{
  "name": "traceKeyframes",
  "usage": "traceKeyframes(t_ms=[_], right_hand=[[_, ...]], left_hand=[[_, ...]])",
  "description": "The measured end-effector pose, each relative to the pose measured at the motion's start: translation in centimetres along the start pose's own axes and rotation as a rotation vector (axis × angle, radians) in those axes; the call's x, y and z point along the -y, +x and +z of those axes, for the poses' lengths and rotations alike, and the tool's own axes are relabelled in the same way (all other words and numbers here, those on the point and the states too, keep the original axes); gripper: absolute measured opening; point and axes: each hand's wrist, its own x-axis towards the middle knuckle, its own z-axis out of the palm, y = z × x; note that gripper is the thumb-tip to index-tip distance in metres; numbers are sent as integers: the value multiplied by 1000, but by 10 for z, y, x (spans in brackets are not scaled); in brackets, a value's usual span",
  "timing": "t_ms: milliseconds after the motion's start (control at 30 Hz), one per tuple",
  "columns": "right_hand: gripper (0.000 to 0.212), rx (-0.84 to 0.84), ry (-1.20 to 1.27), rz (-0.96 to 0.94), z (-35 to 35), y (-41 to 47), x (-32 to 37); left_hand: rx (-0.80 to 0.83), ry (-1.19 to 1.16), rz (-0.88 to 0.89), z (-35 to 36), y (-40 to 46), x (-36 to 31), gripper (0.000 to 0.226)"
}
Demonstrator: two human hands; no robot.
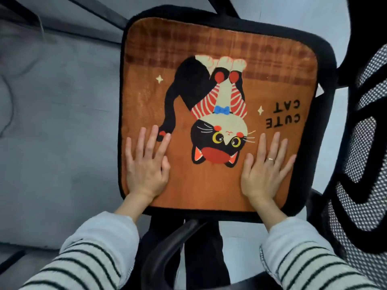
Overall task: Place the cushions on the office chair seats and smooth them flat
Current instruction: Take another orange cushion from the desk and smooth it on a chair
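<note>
An orange cushion (209,185) with a black border, a cartoon cat and the words "CUTE CAT" lies flat on the black office chair seat (314,164). The print is upside down from where I stand. My left hand (146,164) rests palm down on the cushion's near left part, fingers spread. My right hand (267,166), with a ring on one finger, presses palm down on the near right part. Neither hand grips anything.
The chair's black-and-white mesh backrest (360,164) stands at the right. A black armrest (167,248) curves below the seat, close to me. A grey padded surface (58,122) lies at the left, with dark metal bars (94,15) beyond it.
</note>
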Motion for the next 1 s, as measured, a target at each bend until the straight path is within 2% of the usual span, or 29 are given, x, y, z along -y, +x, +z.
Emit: traceKeyframes(t_ms=[100, 200, 300, 367, 500, 667, 767, 867, 1000], right_hand=[[59, 90, -20, -23, -13, -4, -1], [58, 287, -4, 32, -33, -10, 6], [70, 535, 44, 82, -48, -43, 17], [80, 625, 29, 51, -46, -66, 23], [87, 589, -11, 29, -34, -71, 31], [97, 676, -15, 13, -47, -71, 38], [98, 660, -91, -71, -43, -77, 32], [97, 630, -122, -70, -35, -74, 34], [98, 709, -132, -76, -38, -70, 36]], left_hand=[[109, -2, -53, -11, -11, -7, 57], [301, -35, -240, -27, -25, -29, 59], [556, -125, -353, -43, -44, -60, 63], [672, -164, -371, -46, -53, -76, 67], [705, -150, -374, -44, -50, -80, 71], [749, -241, -466, -58, -43, -102, 82], [734, -189, -430, -50, -47, -101, 88], [716, -134, -407, -42, -47, -100, 87], [757, -150, -403, -43, -45, -99, 87]])
